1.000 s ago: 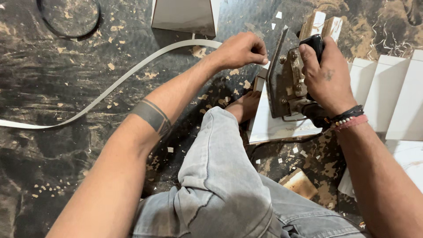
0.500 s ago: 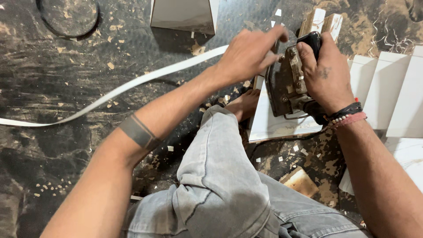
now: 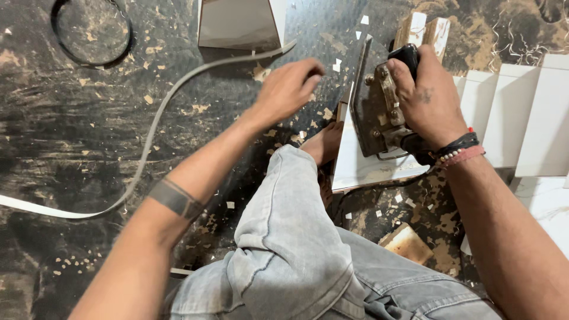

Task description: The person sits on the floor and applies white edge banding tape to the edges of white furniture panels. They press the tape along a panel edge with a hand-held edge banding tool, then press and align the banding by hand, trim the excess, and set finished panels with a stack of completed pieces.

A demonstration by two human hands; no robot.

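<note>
My right hand (image 3: 427, 98) grips the black handle of an old, dark metal flat iron (image 3: 372, 112). The iron stands tilted on its edge against a white board (image 3: 367, 169) lying on the floor. My left hand (image 3: 287, 89) hovers blurred to the left of the iron, fingers loosely extended and holding nothing. It is just below the free end of a long white edge-band strip (image 3: 178, 83), which curves away across the dark floor to the left. My bare foot (image 3: 323, 142) rests against the board's left edge, and my bent knee in grey jeans (image 3: 296, 237) fills the foreground.
Several white panels (image 3: 533, 118) lie side by side at the right. A white box-like piece (image 3: 237, 24) stands at the top, and a black ring (image 3: 89, 32) lies at the top left. A small wood block (image 3: 406, 243) sits by my leg. Chips litter the floor.
My left hand had pressed the strip at the board's edge beside the iron; it has now let go and swung left. The strip's end has sprung back. The right hand keeps the iron.
</note>
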